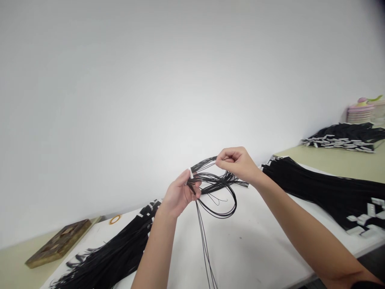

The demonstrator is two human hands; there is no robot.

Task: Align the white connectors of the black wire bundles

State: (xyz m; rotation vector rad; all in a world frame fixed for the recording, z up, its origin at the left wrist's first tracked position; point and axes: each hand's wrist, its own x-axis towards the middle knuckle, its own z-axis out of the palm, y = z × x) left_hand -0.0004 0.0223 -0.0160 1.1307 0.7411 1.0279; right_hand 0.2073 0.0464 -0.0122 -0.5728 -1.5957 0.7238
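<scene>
A looped bundle of thin black wires is held up above the white table. My left hand is closed around it, with a small white connector between thumb and fingers. Several long wires hang down from below that hand toward the near edge. My right hand pinches wire at the upper right of the loop, thumb against the bent index finger. Which strands are in that pinch is too fine to count.
Black wires with white connectors lie in a pile on the left and another on the right. A worn wooden block and an orange ring are at far left. More wires and a pink container stand back right.
</scene>
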